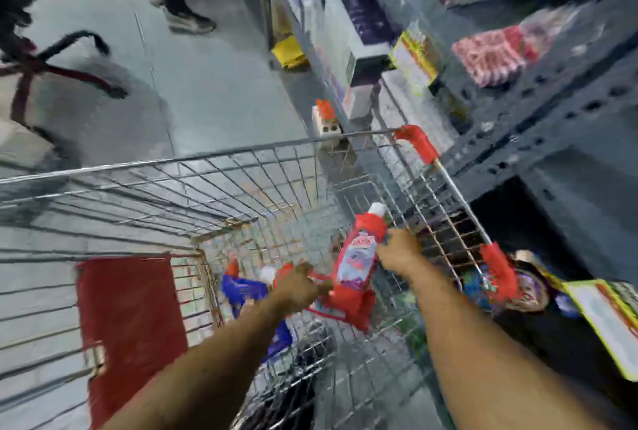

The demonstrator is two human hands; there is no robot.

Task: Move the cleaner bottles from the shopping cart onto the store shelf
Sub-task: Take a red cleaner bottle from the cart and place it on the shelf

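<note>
Both my arms reach down into the wire shopping cart (145, 167). My right hand (397, 250) grips a red cleaner bottle (359, 257) with a white cap and pale label, held upright above the cart's floor. My left hand (297, 286) is closed around the top of another red bottle (331, 302) lying lower in the cart. A blue bottle (241, 289) with a white cap lies on the cart's floor to the left of my left hand. The grey store shelf (559, 108) stands at the right. The picture is blurred.
A red child-seat flap (131, 326) hangs on the cart's near left. Red handle grips (417, 143) mark the cart's right rim. Packaged goods (493, 56) fill the shelf. Someone's legs and shoes (186, 18) stand in the aisle ahead. A second trolley (51, 63) is far left.
</note>
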